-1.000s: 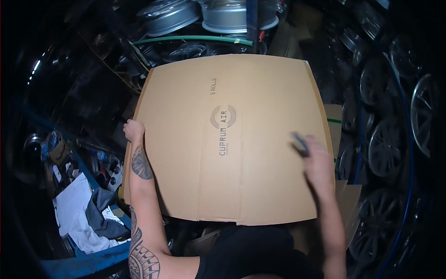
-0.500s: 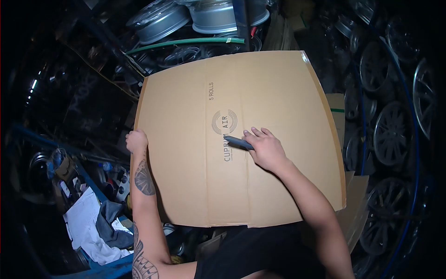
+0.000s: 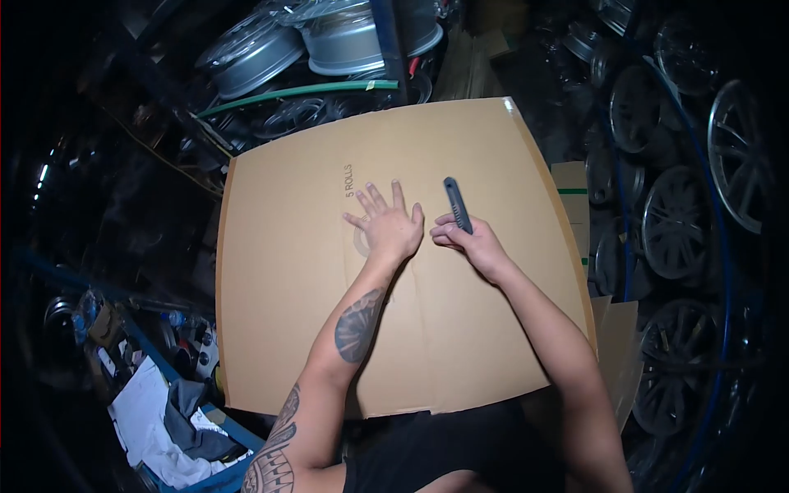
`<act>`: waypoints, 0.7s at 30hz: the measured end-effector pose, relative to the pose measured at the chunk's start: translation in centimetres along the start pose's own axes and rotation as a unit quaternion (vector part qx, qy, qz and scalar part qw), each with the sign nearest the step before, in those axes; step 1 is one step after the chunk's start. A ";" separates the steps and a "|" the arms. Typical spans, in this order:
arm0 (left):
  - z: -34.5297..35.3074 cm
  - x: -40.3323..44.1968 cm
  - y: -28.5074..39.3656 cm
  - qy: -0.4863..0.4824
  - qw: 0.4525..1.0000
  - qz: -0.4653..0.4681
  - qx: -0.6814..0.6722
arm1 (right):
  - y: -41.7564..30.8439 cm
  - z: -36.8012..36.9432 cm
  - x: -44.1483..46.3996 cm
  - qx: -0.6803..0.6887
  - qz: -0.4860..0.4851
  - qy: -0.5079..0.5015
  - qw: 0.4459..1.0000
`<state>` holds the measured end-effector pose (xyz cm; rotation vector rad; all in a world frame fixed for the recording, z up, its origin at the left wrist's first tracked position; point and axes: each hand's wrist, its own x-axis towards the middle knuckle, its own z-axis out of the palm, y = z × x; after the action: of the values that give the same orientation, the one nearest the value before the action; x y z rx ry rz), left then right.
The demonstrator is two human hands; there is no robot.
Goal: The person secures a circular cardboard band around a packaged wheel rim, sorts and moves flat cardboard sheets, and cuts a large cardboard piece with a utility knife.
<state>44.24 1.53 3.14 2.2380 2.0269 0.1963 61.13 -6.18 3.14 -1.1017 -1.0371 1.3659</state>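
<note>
A large flat cardboard box (image 3: 288, 312) lies before me, with "5 ROLLS" and a round logo printed along its middle. My left hand (image 3: 391, 226) rests flat on it with fingers spread, covering most of the logo. Just to the right, my right hand (image 3: 472, 241) is closed around a dark utility knife (image 3: 456, 205), which points away from me and up. Whether its blade is out I cannot tell. A strip of clear tape (image 3: 509, 104) shines at the far right corner of the box.
Silver wheel rims (image 3: 345, 41) sit on a rack behind the box, above a green strip (image 3: 300, 92). More alloy wheels (image 3: 678, 222) are stacked along the right. Cardboard pieces (image 3: 616, 345) stand beside the box. Papers (image 3: 152, 419) and a grey cloth (image 3: 193, 423) lie at lower left.
My left hand has moved from the box's left edge onto its middle. My right hand has turned the knife from pointing left to pointing away. The view has shifted slightly.
</note>
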 end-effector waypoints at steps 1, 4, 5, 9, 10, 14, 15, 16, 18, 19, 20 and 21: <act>-0.2 -0.2 0.0 -0.001 1.000 0.004 0.004 | -0.6 -1.7 0.5 -0.006 0.008 0.018 1.000; -1.0 -0.2 0.0 -0.013 1.000 0.013 0.009 | -2.6 -8.7 1.3 -0.284 0.012 0.135 0.949; -1.2 -0.4 -0.1 -0.019 1.000 0.014 0.009 | -3.4 -11.5 1.1 -0.412 -0.057 0.202 0.887; -0.7 0.0 -0.1 -0.017 1.000 0.010 0.019 | -5.4 -19.7 -1.0 -0.516 0.118 0.293 0.796; -0.7 0.0 -0.1 -0.016 1.000 0.009 0.022 | -4.3 -20.4 -1.0 -0.452 0.126 0.309 0.827; -0.2 0.2 0.1 -0.006 0.999 0.021 0.031 | 1.3 -23.3 -0.4 -0.196 0.140 0.303 0.922; -0.2 0.3 0.1 -0.005 0.999 0.019 0.030 | 2.1 -23.8 -0.5 -0.146 0.155 0.296 0.931; -0.3 0.3 0.2 -0.006 0.999 0.017 0.030 | 2.7 -23.5 -0.7 -0.094 0.171 0.288 0.938; -0.4 0.1 0.2 -0.006 0.999 0.015 0.034 | 5.2 -24.6 -0.8 0.013 0.178 0.257 0.950; -0.4 0.2 0.4 -0.005 0.999 0.016 0.038 | 6.7 -25.2 -0.5 0.066 0.177 0.242 0.952; -0.4 0.2 0.4 -0.005 0.999 0.017 0.040 | 8.1 -25.4 -0.4 0.105 0.185 0.225 0.951; -0.4 0.2 0.4 -0.002 0.999 0.017 0.041 | 9.7 -25.5 -0.2 0.144 0.192 0.208 0.948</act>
<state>44.53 1.67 3.64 2.3210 2.0312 0.1132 84.17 -6.82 -11.39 -1.3361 -0.3129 1.4440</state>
